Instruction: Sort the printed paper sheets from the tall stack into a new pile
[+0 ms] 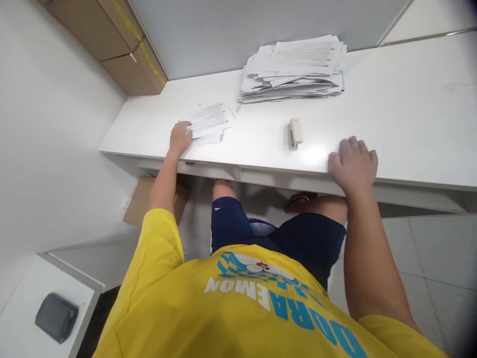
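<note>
My left hand point(181, 138) is closed on the left edge of a few printed paper sheets point(209, 121), which lie loosely overlapped on the white desk point(261, 134). Its fingertips are partly hidden by the paper. My right hand point(355, 161) rests palm down at the desk's front edge, fingers a little apart, with nothing in it. Between the two hands, nearer the right one, a cream stapler point(295, 133) lies on the desk. Behind it stands a thick, uneven stack of printed papers point(294, 67) against the grey panel.
Cardboard boxes point(112, 44) with yellow tape stand at the desk's back left corner. Another cardboard box point(139, 201) is on the floor under the desk's left end. A dark grey object point(56, 317) sits on a white surface at lower left.
</note>
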### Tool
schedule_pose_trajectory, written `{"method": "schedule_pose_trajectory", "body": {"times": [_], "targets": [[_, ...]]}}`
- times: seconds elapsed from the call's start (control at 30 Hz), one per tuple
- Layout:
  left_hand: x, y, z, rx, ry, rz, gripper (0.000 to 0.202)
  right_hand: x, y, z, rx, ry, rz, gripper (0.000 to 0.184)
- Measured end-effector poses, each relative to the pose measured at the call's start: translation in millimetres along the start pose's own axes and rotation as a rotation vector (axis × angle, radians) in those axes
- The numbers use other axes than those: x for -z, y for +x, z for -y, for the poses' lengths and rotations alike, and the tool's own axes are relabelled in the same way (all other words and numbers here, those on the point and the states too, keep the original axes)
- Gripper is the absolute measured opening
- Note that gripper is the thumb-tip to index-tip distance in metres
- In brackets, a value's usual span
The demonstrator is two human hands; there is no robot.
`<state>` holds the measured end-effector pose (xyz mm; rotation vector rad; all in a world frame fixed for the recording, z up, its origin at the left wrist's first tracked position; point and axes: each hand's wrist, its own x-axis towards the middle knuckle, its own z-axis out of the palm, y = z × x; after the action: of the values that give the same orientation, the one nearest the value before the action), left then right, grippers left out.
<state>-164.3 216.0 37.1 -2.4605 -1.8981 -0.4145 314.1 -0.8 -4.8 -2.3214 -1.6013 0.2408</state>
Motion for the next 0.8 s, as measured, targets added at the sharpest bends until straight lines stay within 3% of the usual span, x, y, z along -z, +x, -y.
{"method": "schedule_pose_trajectory", "body": {"times": [0.1, 0.2, 0.43, 0.6, 0.8], "targets": [[-10.5, 1.4, -3.5, 0.265, -0.01, 0.046, 0.077, -1.8, 0.2, 0.1, -0.017, 0.01, -0.012, 0.06], [-24.0, 1.8, -7.5, 0.335, 0.005, 0.135, 0.09, -3.8, 0.5, -0.1, -0.035, 0.009, -0.026, 0.059], [-31.6, 3.6, -15.5, 0.314, -0.012, 0.056, 0.071, -5.9, -0.9, 1.5, -0.034, 0.027, -0.062, 0.059], [-33.1, 1.0, -32.2, 0.276, -0.074, -0.033, 0.051, -5.6, -0.7, 1.7, -0.032, 0.017, -0.07, 0.058], [-38.5, -1.4, -51.9, 0.204, -0.117, -0.067, 0.048, -6.1, 1.0, 1.1, -0.041, 0.027, -0.061, 0.061]]}}
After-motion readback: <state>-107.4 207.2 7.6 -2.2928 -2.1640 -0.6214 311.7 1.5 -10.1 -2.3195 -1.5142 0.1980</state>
